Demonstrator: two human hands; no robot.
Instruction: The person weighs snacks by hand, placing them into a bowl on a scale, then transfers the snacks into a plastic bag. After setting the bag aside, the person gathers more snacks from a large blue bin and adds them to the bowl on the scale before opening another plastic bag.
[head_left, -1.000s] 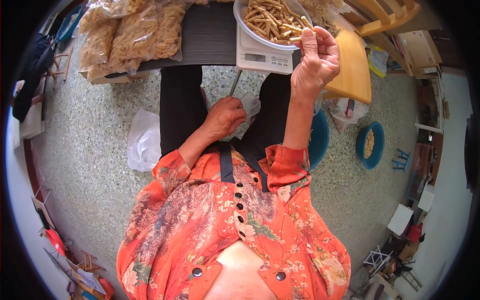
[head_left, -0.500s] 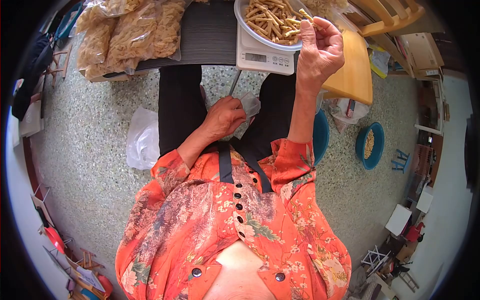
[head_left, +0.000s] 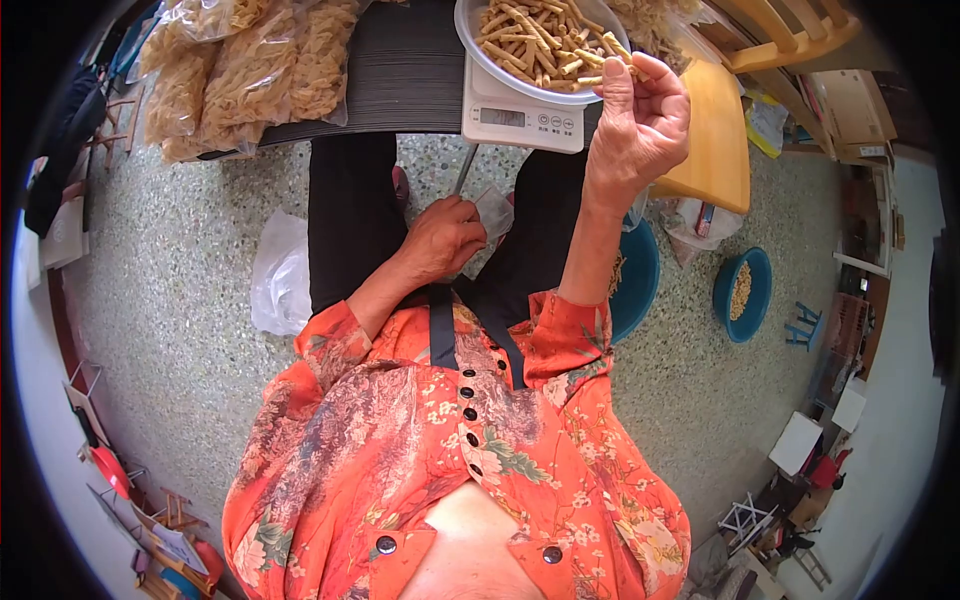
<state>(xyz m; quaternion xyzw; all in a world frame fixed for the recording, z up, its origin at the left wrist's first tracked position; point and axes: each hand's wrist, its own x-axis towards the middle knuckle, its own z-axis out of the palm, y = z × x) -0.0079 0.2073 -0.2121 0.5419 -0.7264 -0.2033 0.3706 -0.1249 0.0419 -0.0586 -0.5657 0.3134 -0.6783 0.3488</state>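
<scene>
Pale brown stick-shaped snacks (head_left: 525, 40) fill a white plastic bowl (head_left: 470, 38), which stands on a white kitchen scale (head_left: 510, 130) with a lit display. At the bowl's near right rim is my right hand (head_left: 640, 135), its thumb and fingers pinched around a snack stick or two. My left hand (head_left: 440, 240) rests low between my knees, fingers curled on a clear plastic bag (head_left: 494, 212). Its fingertips are partly hidden.
Several clear bags of curled, chip-like pieces (head_left: 250, 85) lie on the dark ribbed table (head_left: 405, 70). A wooden chair (head_left: 715, 140) stands to the right. Blue basins (head_left: 742, 295) and a white plastic bag (head_left: 280, 270) are on the speckled floor.
The view has shifted slightly. My right hand, still pinching, has come a little toward me and right relative to the bowl. My left hand has stayed on the clear bag.
</scene>
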